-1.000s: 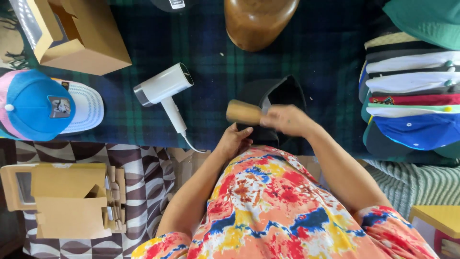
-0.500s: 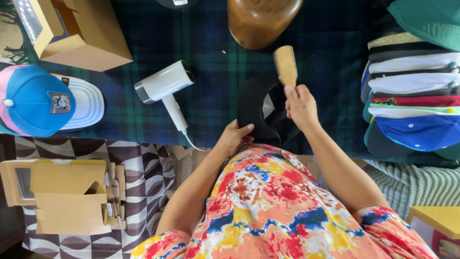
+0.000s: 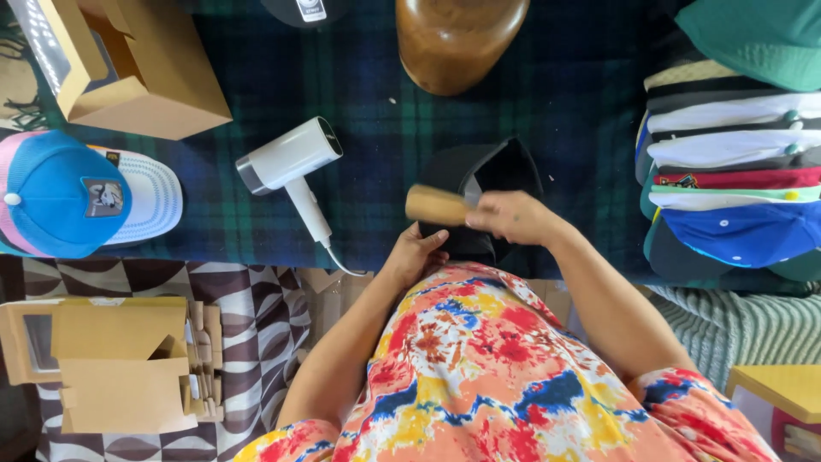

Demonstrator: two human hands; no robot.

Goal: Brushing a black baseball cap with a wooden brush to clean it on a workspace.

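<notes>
Gripping the wooden brush (image 3: pixel 436 204) in our closed right hand (image 3: pixel 511 216), we kept its long axis pointing left across the black cap (image 3: pixel 487 175), which our left hand (image 3: pixel 416 253) pinched near the blanket's (image 3: pixel 376 111) front edge.

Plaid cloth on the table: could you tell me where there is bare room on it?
Bare plaid cloth lies between the wooden block and the cap stack, and between the hair dryer and the black cap. The left edge is crowded by the blue cap and box.
</notes>
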